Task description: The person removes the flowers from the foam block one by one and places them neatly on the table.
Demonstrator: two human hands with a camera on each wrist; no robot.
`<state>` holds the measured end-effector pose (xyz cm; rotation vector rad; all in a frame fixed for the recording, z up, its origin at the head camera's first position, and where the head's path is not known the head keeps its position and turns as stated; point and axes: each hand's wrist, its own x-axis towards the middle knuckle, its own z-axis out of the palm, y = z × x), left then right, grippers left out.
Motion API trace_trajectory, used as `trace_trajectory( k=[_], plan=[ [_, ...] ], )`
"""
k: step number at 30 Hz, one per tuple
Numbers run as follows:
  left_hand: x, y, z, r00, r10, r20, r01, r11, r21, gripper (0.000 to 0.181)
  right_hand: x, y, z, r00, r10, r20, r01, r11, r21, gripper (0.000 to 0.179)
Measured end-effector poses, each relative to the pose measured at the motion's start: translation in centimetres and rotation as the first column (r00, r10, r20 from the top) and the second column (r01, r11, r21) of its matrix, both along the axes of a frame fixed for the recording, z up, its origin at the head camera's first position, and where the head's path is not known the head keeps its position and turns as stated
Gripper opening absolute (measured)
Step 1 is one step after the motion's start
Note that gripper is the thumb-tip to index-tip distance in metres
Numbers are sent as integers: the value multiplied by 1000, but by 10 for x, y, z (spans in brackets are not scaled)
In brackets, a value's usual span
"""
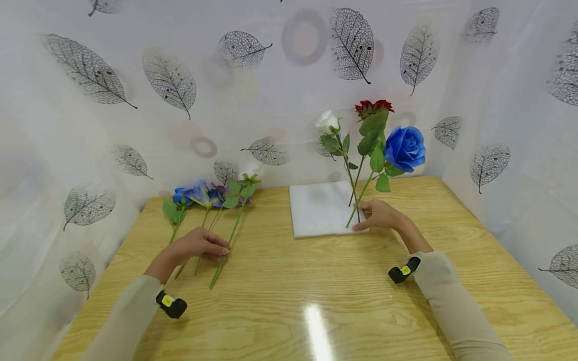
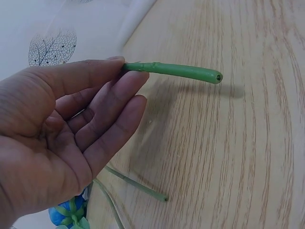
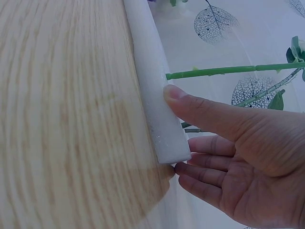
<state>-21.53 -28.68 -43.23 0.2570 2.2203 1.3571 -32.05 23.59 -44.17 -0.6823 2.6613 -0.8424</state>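
My left hand [image 1: 200, 244] pinches the green stem [image 2: 176, 71] of a white flower [image 1: 251, 173] between thumb and forefinger, its other fingers loosely bent. The stem's cut end points out over the table. My right hand [image 1: 381, 216] holds a white foam board [image 1: 316, 208] near its front right corner, the thumb [image 3: 177, 93] on it and the other fingers around the side. Three flowers stand in the board beside that hand: a white rose [image 1: 328, 123], a dark red flower [image 1: 374, 108] and a large blue rose [image 1: 405, 149] on a leaning stem.
Blue and purple flowers [image 1: 205, 194] lie at the table's back left, their stems running forward under my left hand. A pale curtain with leaf prints hangs behind the wooden table [image 1: 289, 301] and along both sides. Each wrist carries a small black camera [image 1: 171, 304].
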Motion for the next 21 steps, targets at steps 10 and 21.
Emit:
trace_trajectory(
  k=[10,21],
  plan=[
    [1,-3,0,999,-6,46,6,1000,0,41,5,-3,4,1000,4,-4,-4,1000,-6,41],
    [1,-1,-1,995,-5,99,6,1000,-19,35,4,-2,3,1000,-3,3,3,1000,4,54]
  ],
)
